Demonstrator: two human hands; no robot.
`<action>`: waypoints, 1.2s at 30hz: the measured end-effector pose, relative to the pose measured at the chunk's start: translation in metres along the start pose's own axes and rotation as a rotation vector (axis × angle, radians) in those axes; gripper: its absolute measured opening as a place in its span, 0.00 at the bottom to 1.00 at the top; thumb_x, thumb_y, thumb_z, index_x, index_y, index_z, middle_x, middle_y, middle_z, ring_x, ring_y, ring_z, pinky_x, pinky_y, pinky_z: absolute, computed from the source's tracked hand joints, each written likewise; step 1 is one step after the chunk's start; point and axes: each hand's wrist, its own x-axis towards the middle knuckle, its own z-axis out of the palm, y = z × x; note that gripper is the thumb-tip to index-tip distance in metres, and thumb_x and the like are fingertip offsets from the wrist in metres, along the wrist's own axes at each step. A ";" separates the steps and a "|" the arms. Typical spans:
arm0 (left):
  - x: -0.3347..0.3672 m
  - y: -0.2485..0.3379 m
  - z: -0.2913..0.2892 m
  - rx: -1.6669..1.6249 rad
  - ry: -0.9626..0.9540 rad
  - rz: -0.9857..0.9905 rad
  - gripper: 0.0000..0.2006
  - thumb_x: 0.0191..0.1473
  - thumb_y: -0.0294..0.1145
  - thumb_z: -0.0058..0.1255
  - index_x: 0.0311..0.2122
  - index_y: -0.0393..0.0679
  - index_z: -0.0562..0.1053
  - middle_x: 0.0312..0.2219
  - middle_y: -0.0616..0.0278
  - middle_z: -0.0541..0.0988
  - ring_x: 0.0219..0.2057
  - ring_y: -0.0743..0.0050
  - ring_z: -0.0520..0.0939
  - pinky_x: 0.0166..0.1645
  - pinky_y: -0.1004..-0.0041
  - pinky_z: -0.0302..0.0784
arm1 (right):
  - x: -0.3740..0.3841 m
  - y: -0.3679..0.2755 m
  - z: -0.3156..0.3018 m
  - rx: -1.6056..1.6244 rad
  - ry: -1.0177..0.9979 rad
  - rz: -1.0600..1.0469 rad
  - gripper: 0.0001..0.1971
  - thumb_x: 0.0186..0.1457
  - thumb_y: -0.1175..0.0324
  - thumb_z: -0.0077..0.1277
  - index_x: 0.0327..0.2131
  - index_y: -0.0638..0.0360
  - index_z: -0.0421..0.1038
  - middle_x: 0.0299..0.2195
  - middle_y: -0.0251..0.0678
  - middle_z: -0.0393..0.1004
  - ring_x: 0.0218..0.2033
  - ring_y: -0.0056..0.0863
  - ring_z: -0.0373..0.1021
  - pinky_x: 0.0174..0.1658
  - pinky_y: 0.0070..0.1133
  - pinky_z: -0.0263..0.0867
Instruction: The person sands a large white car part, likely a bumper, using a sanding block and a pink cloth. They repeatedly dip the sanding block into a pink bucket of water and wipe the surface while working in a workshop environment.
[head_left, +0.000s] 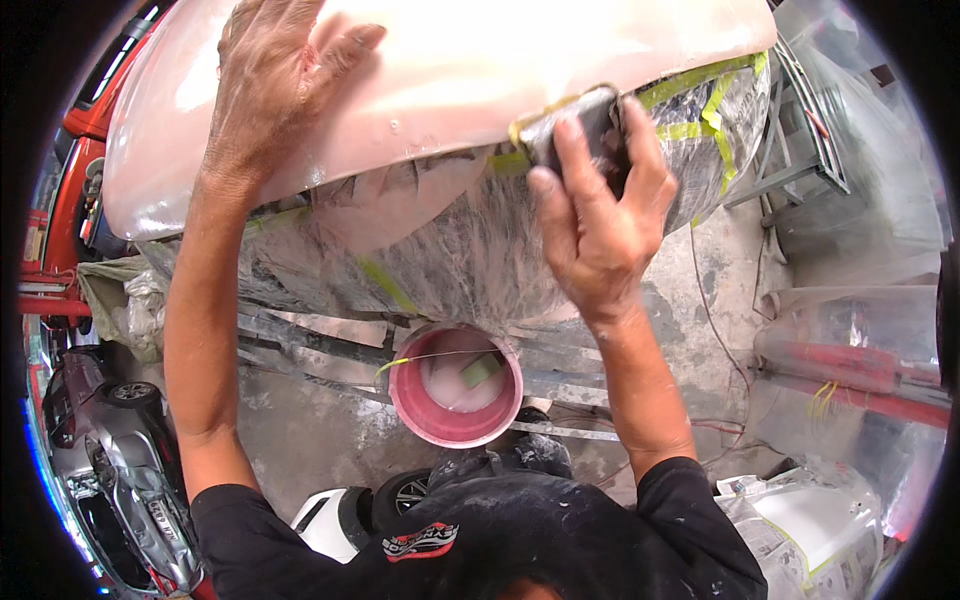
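Gripping a dark sanding block (585, 130) between thumb and curled fingers, the right hand (600, 215) is pressing it against the lower edge of the pale pink primed car panel (450, 70), just where the yellow masking tape (690, 90) begins. The left hand (275, 85) is lying flat and open on the wet panel surface, holding nothing and steadying the body. Below the panel, masking paper and plastic sheeting (450, 250) are covering the rest of the bodywork, and a pink bucket (455, 385) of cloudy water with a greenish pad (480, 370) floating in it is standing on the floor between the forearms. Judging from the wet sheen, the block is best kept flat, lightly loaded and rinsed often, so the edge by the tape is not cut through.
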 end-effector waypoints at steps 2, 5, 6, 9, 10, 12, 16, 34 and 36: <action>-0.003 0.002 0.006 -0.069 -0.030 -0.048 0.34 0.62 0.59 0.52 0.62 0.40 0.71 0.64 0.39 0.67 0.68 0.39 0.63 0.71 0.48 0.53 | 0.029 0.007 0.003 -0.015 -0.017 0.004 0.22 0.54 0.60 0.65 0.54 0.46 0.81 0.61 0.57 0.66 0.54 0.46 0.68 0.54 0.34 0.61; -0.003 0.005 0.000 -0.019 0.019 -0.094 0.35 0.60 0.58 0.54 0.61 0.37 0.71 0.63 0.38 0.68 0.67 0.36 0.63 0.72 0.49 0.52 | 0.033 0.011 0.008 -0.014 0.042 -0.013 0.21 0.55 0.60 0.64 0.53 0.48 0.81 0.59 0.59 0.68 0.51 0.45 0.69 0.52 0.33 0.62; -0.003 0.008 0.005 -0.043 0.088 -0.119 0.35 0.60 0.58 0.54 0.61 0.37 0.71 0.63 0.38 0.68 0.67 0.36 0.63 0.72 0.49 0.53 | 0.018 0.006 0.005 -0.010 0.042 0.012 0.21 0.55 0.61 0.64 0.53 0.49 0.81 0.59 0.60 0.68 0.52 0.45 0.70 0.52 0.33 0.63; -0.004 0.009 0.011 -0.086 0.178 -0.164 0.35 0.59 0.56 0.56 0.61 0.36 0.70 0.63 0.37 0.68 0.67 0.37 0.64 0.71 0.50 0.54 | 0.005 -0.006 0.000 -0.033 0.011 -0.045 0.19 0.56 0.67 0.64 0.52 0.58 0.81 0.57 0.61 0.71 0.53 0.50 0.72 0.57 0.35 0.67; -0.002 0.007 0.007 -0.097 0.128 -0.155 0.35 0.59 0.55 0.56 0.62 0.36 0.70 0.63 0.36 0.68 0.66 0.37 0.64 0.71 0.50 0.54 | 0.018 0.000 0.001 -0.037 0.008 -0.059 0.19 0.57 0.66 0.64 0.52 0.57 0.81 0.57 0.60 0.71 0.52 0.50 0.72 0.57 0.35 0.67; -0.003 0.012 0.003 -0.112 0.091 -0.164 0.35 0.59 0.53 0.58 0.62 0.35 0.69 0.63 0.36 0.68 0.66 0.38 0.65 0.71 0.51 0.55 | 0.052 0.022 0.012 -0.025 0.033 -0.100 0.20 0.57 0.59 0.63 0.52 0.53 0.80 0.54 0.59 0.70 0.49 0.46 0.71 0.53 0.36 0.64; -0.001 0.011 0.001 -0.105 0.157 -0.190 0.32 0.56 0.44 0.60 0.60 0.32 0.70 0.59 0.39 0.71 0.61 0.39 0.69 0.68 0.52 0.61 | 0.063 0.021 0.008 -0.007 0.017 -0.005 0.21 0.58 0.60 0.63 0.53 0.54 0.80 0.54 0.58 0.71 0.49 0.46 0.72 0.53 0.36 0.66; 0.003 0.003 0.010 -0.160 0.217 -0.250 0.21 0.57 0.36 0.55 0.52 0.35 0.70 0.51 0.37 0.73 0.51 0.33 0.73 0.59 0.47 0.67 | 0.072 0.024 -0.004 -0.121 -0.184 -0.158 0.19 0.58 0.58 0.60 0.53 0.44 0.80 0.57 0.56 0.70 0.52 0.52 0.69 0.55 0.44 0.64; 0.006 0.008 0.011 -0.201 0.219 -0.261 0.21 0.58 0.36 0.54 0.52 0.35 0.70 0.51 0.37 0.73 0.51 0.33 0.73 0.59 0.47 0.67 | 0.118 0.061 0.015 -0.091 -0.187 -0.024 0.19 0.63 0.54 0.53 0.52 0.48 0.81 0.54 0.59 0.73 0.50 0.56 0.72 0.54 0.47 0.66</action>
